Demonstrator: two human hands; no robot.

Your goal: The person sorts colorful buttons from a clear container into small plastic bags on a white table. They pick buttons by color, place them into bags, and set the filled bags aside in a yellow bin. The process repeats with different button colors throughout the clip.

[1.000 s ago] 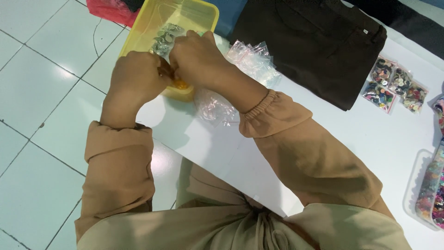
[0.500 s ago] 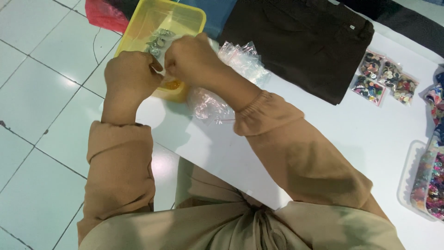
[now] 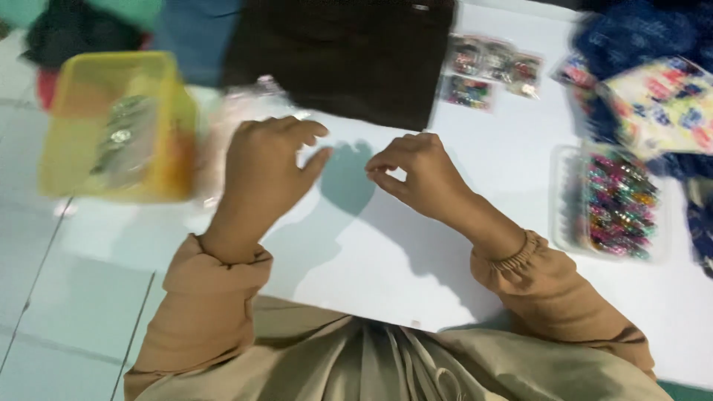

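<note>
Right grip: our right hand hangs just over the white table, thumb and first finger pressed together. If something tiny sits between them, the blur hides it from us.
Left grip: our left hand is beside it, fingers spread and bent, holding nothing we can see.
Between the hands: a bare bit of table with our shadow on it.
Just past the hands: a dark brown cloth lies flat on the table.
Left side: a yellow tub sits at the table edge with a see-through bag of shiny bits in it. Crinkly clear bags lie next to it, near our left hand.
Right side: a clear tray full of bright beads.
Far side: small packs of colourful bits lie beside the cloth.
</note>
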